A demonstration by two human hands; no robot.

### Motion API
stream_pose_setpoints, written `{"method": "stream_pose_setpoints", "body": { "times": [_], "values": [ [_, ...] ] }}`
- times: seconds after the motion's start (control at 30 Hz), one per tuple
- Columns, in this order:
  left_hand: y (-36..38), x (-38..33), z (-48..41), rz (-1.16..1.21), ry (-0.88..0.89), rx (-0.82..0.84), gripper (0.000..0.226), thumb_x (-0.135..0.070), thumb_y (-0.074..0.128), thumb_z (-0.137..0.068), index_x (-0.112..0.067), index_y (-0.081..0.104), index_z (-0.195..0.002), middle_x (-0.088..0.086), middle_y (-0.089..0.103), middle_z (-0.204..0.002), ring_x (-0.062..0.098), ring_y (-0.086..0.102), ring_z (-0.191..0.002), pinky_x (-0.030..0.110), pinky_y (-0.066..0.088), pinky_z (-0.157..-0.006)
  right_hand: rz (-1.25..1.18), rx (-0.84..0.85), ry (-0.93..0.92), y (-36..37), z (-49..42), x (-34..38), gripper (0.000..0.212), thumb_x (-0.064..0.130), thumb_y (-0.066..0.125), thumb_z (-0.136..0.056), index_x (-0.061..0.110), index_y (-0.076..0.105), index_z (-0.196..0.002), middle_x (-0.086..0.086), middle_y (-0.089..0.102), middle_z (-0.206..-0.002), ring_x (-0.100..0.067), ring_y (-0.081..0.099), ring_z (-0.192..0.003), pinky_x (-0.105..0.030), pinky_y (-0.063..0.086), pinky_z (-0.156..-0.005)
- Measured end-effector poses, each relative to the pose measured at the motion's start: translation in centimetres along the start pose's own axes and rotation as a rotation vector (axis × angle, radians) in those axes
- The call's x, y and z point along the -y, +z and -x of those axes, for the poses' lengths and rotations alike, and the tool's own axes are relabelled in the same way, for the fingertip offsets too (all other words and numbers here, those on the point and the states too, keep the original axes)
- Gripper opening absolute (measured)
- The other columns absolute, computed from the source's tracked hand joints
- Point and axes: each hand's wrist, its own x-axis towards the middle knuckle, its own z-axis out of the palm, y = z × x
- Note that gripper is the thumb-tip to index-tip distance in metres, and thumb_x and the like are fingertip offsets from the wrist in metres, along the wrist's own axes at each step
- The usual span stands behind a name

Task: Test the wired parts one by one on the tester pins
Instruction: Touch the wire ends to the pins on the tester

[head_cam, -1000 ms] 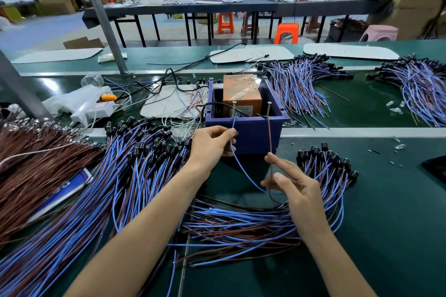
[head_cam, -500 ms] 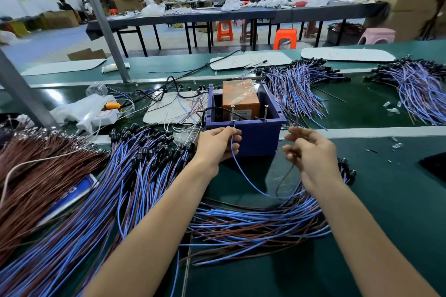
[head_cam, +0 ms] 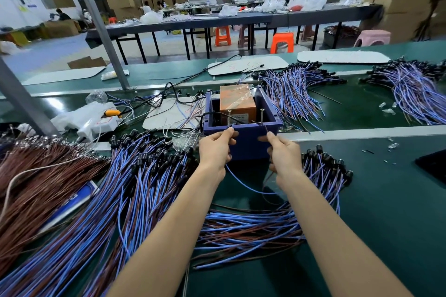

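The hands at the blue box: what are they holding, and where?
Left hand pinches the blue wire, right hand the brown wire, each near its free end, by the tester pins.

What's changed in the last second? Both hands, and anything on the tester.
The right hand rose from the bundle on the belt to the front of the blue tester box and now pinches the brown lead near its tip, by the right pin. The left hand kept its grip on the blue lead at the left pin. The box and wire piles stayed put.
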Motion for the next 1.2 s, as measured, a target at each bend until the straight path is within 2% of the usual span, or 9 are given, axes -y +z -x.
{"method": "stream_pose_setpoints", "body": {
  "times": [0.2,0.43,0.77,0.9,1.0,1.07,1.2],
  "values": [
    [0.0,0.4,0.0,-0.041,0.057,-0.040,0.023,-0.024,0.061,-0.093,-0.015,0.070,-0.074,-0.005,0.053,-0.059,0.006,0.034,-0.041,0.016,0.028,-0.038,-0.054,0.008,-0.029,0.5,0.1,-0.2,0.030,0.028,0.050,-0.099,0.013,0.071,-0.082,0.006,0.032,-0.049,-0.006,0.024,-0.041,-0.018,0.020,-0.039],
    [0.0,0.3,0.0,-0.027,0.058,-0.045,0.024,-0.022,0.061,-0.092,-0.012,0.070,-0.073,-0.005,0.053,-0.057,0.002,0.032,-0.032,0.015,0.027,-0.036,-0.055,0.027,-0.041,0.7,0.0,-0.3,0.031,0.026,0.051,-0.099,0.014,0.069,-0.076,0.007,0.029,-0.047,-0.004,0.023,-0.038,-0.018,0.020,-0.039],
    [-0.2,0.3,0.2,-0.035,0.080,-0.066,0.024,-0.022,0.060,-0.093,-0.012,0.071,-0.074,-0.004,0.053,-0.059,0.005,0.034,-0.039,0.015,0.030,-0.038,-0.027,0.028,-0.034,0.6,0.3,-0.2,0.030,0.028,0.054,-0.097,0.015,0.072,-0.076,0.008,0.030,-0.047,-0.007,0.025,-0.042,-0.021,0.022,-0.041],
    [-0.4,0.2,0.4,-0.094,0.122,-0.052,0.025,-0.019,0.058,-0.094,-0.013,0.071,-0.075,-0.003,0.053,-0.061,0.008,0.036,-0.044,0.018,0.031,-0.043,-0.031,0.032,-0.027,0.7,0.3,-0.3,0.030,0.027,0.054,-0.097,0.014,0.072,-0.077,0.008,0.029,-0.046,-0.007,0.024,-0.042,-0.020,0.022,-0.040],
    [-0.4,-0.1,0.4,-0.153,0.182,-0.074,0.027,-0.017,0.057,-0.093,-0.016,0.071,-0.070,-0.005,0.054,-0.057,0.012,0.039,-0.051,0.025,0.033,-0.052,-0.033,0.039,-0.019,0.8,0.5,-0.2,0.029,0.026,0.055,-0.096,0.015,0.072,-0.077,0.008,0.029,-0.046,-0.008,0.024,-0.042,-0.020,0.022,-0.041],
    [-0.3,-0.3,0.2,-0.240,0.235,-0.095,0.028,-0.020,0.056,-0.093,-0.019,0.070,-0.068,-0.008,0.058,-0.055,0.013,0.044,-0.055,0.028,0.037,-0.060,-0.028,0.039,-0.017,0.9,0.5,-0.2,0.029,0.026,0.055,-0.096,0.015,0.073,-0.077,0.008,0.028,-0.047,-0.008,0.024,-0.043,-0.021,0.022,-0.043],
    [-0.7,-0.7,-0.3,-0.486,0.329,-0.086,0.033,-0.028,0.055,-0.094,-0.022,0.067,-0.064,-0.006,0.064,-0.051,0.007,0.050,-0.049,0.029,0.047,-0.065,-0.024,0.042,-0.012,1.1,0.7,-0.3,0.028,0.027,0.054,-0.096,0.014,0.073,-0.079,0.007,0.028,-0.047,-0.009,0.024,-0.044,-0.022,0.023,-0.044]
  ]
}}
